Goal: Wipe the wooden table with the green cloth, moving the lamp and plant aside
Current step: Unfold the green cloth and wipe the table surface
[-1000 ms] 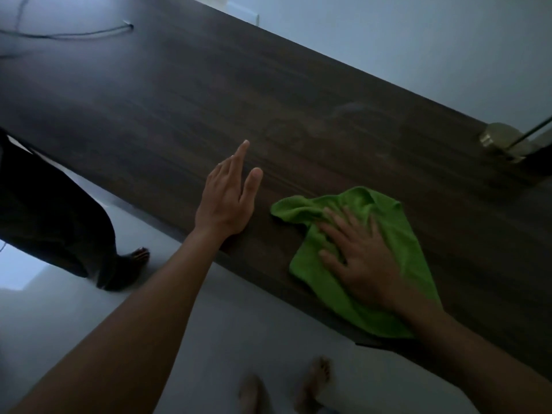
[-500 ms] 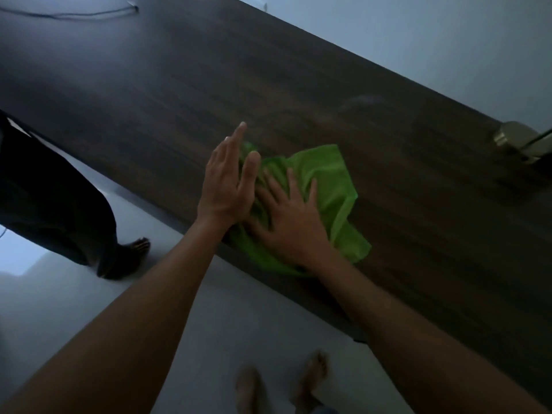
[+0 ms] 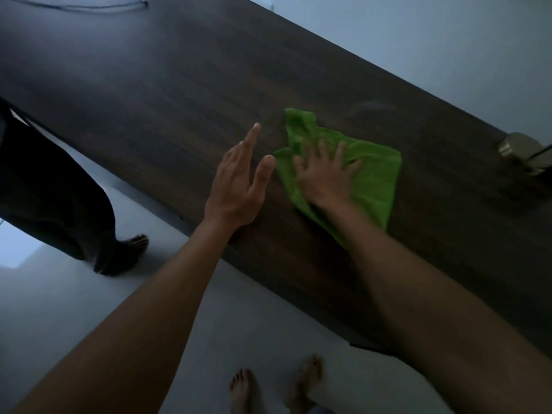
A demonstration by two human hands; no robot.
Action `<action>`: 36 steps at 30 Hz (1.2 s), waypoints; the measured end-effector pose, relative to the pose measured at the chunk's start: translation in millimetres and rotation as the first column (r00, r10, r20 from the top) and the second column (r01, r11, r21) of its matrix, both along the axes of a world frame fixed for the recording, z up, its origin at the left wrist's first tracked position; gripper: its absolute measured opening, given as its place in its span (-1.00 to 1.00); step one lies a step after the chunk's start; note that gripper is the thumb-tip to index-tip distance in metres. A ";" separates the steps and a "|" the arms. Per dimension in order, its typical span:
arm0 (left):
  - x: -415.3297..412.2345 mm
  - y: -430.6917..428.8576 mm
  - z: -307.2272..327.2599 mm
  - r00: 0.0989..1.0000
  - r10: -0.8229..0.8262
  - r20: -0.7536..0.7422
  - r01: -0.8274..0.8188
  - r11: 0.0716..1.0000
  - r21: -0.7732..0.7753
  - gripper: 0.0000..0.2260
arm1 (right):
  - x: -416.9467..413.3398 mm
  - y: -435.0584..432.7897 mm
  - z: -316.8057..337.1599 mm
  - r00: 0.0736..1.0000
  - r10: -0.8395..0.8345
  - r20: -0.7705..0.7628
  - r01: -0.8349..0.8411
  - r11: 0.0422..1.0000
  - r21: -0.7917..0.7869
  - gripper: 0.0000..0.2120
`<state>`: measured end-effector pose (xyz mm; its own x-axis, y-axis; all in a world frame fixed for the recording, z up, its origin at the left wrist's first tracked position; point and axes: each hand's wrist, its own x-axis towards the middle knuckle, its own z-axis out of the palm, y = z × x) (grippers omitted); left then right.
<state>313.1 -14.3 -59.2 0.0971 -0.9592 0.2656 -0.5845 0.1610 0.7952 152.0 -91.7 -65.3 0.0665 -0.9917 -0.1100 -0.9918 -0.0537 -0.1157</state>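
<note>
A dim, grey-walled room with a long dark brown wooden table [image 3: 185, 94] running diagonally across the view, a cloth pressed on it.

The right hand [image 3: 324, 174] lies flat with fingers spread on a crumpled bright green cloth [image 3: 373, 177], pressing it down on the tabletop near the near edge rather than gripping it; the hand is slightly blurred. The left hand [image 3: 239, 186] is open and holds nothing, fingers straight, its heel at the table's near edge, its thumb just beside the cloth's left corner. A brass-coloured round lamp base [image 3: 521, 150] stands on the table at the far right, well apart from the cloth. A thin dark cable [image 3: 89, 6] lies at the table's far left end. Below the table's edge are the person's bare feet [image 3: 277, 386] on the pale floor, and another person's dark trouser leg [image 3: 53, 198] at the left.
</note>
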 end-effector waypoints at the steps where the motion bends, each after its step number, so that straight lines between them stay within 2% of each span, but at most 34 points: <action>1: -0.7 -0.5 -0.3 1.000 0.010 -0.010 -0.010 1.000 -0.015 -0.33 | 20.9 13.7 -2.0 0.998 0.064 -0.012 -0.064 0.998 -0.010 -0.39; 4: -1.2 0.0 0.3 0.993 0.062 -0.103 -0.065 0.997 -0.028 -0.34 | 51.2 90.2 -3.1 0.953 0.304 -0.010 -0.304 0.949 -0.079 -0.34; 6: -0.7 1.6 0.6 0.981 0.081 -0.177 -0.084 0.996 -0.007 -0.32 | 34.0 133.9 -0.6 0.926 0.376 0.040 -0.369 0.921 -0.123 -0.40; 9: 1.5 3.0 1.2 0.979 0.084 -0.188 -0.086 0.996 0.001 -0.32 | -29.3 156.7 -4.8 0.912 0.410 0.028 -0.405 0.908 -0.107 -0.43; 11: 2.1 3.0 2.7 0.981 0.073 -0.181 -0.075 0.997 -0.003 -0.35 | -70.4 144.4 -4.7 0.935 0.355 0.015 -0.353 0.932 -0.079 -0.42; 13: 1.9 3.0 3.2 0.980 0.070 -0.184 -0.072 0.997 -0.003 -0.36 | -90.3 113.2 -3.6 0.973 0.231 0.000 -0.231 0.973 -0.033 -0.36; 17: 1.6 0.5 2.8 0.981 0.050 -0.185 -0.052 0.999 -0.006 -0.34 | -51.7 36.7 -2.3 1.000 -0.023 -0.007 0.023 1.000 0.006 -0.42; 19: 1.4 -0.8 2.3 0.987 0.032 -0.157 -0.037 0.999 -0.028 -0.33 | -10.8 22.7 -0.8 1.000 0.005 0.005 -0.005 1.000 0.006 -0.46; 22: 0.9 -3.5 -0.5 0.998 0.001 -0.070 -0.005 0.998 -0.055 -0.31 | 34.4 48.1 1.6 0.964 0.267 0.006 -0.266 0.963 -0.051 -0.47; 24: 0.0 -4.1 -1.3 0.999 -0.005 -0.040 0.003 0.999 -0.048 -0.30 | 33.4 84.4 3.8 0.897 0.441 0.025 -0.436 0.893 -0.108 -0.47; 26: -0.8 -2.8 -0.6 1.000 0.002 -0.028 -0.004 0.999 -0.047 -0.30 | 7.4 116.5 1.1 0.844 0.533 0.061 -0.518 0.839 -0.167 -0.48; 28: -2.3 -1.5 0.7 1.000 -0.001 -0.010 0.001 0.999 -0.036 -0.35 | -28.2 135.7 -2.4 0.855 0.507 0.114 -0.484 0.857 -0.178 -0.50; 30: -3.9 -1.2 1.2 0.999 -0.031 0.041 0.031 1.000 0.004 -0.36 | -52.7 140.2 -2.9 0.904 0.414 0.101 -0.397 0.905 -0.152 -0.49; 34: -9.5 -0.2 -4.0 0.960 -0.125 0.253 0.111 0.992 0.068 -0.28 | -50.8 122.2 -1.9 0.938 0.345 0.029 -0.340 0.935 -0.104 -0.44; 36: -13.7 -1.3 -5.8 0.962 -0.112 0.251 0.092 0.992 0.091 -0.29 | -47.0 102.7 -2.7 0.944 0.328 0.030 -0.324 0.941 -0.101 -0.42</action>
